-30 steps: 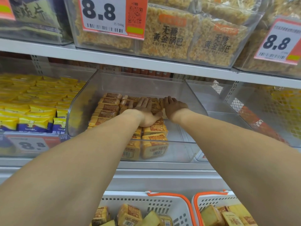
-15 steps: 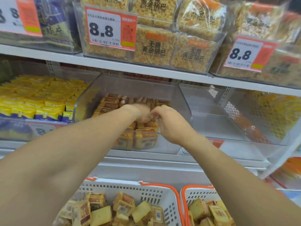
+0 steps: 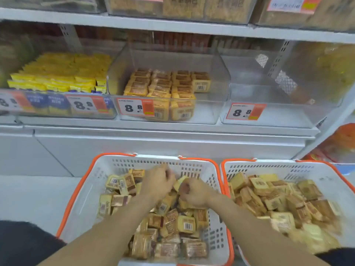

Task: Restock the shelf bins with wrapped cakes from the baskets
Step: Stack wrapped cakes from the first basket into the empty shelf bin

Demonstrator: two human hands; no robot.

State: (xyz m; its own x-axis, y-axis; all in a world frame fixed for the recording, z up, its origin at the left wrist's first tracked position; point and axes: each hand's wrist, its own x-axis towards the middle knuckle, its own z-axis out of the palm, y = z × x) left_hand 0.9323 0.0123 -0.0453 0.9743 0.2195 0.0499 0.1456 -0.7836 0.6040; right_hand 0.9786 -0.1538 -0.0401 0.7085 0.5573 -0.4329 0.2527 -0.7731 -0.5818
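Both my hands are down in the left white basket, which is full of wrapped cakes. My left hand reaches into the far middle of the pile with its fingers curled downward; what they hold is hidden. My right hand is curled beside it, gripping a pale yellow wrapped cake that sticks up between the two hands. On the shelf above, the clear middle bin holds neat rows of wrapped cakes in its left part. The image is slightly blurred.
A second white basket with orange handles stands on the right, also full of cakes. The clear bin on the right holds nothing. The left bin is packed with yellow packets. Price tags line the bin fronts.
Both hands have left the middle shelf bin and dropped into the left basket. The view has tilted down from the shelf to the baskets.
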